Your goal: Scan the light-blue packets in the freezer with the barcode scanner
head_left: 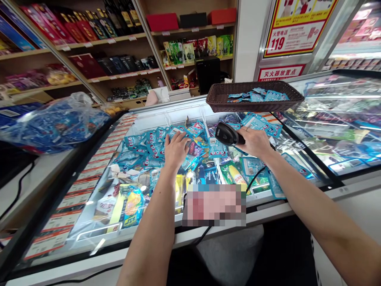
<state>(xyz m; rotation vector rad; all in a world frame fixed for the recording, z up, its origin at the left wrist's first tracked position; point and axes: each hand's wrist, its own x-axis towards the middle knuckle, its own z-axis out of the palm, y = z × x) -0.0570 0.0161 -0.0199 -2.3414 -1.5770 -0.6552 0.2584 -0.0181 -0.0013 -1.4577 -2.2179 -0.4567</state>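
My right hand [255, 142] is wrapped round a black handheld barcode scanner [226, 134], its head pointing left. Just below the scanner's head lies a blue packet [217, 147] with a barcode label facing up. My left hand [176, 149] rests with fingers spread on a pile of small blue packets [143, 145] on the glass top of a freezer [98, 222]. More blue packets [262, 123] lie behind and around my right hand. Whether the left fingers press on one single packet is hard to see.
A brown woven basket [214, 104] holding some blue packets stands at the freezer's back edge. A clear plastic bag [59, 123] full of blue packets sits at left. The scanner's black cable [254, 178] trails towards me. Stocked shelves [119, 75] stand behind.
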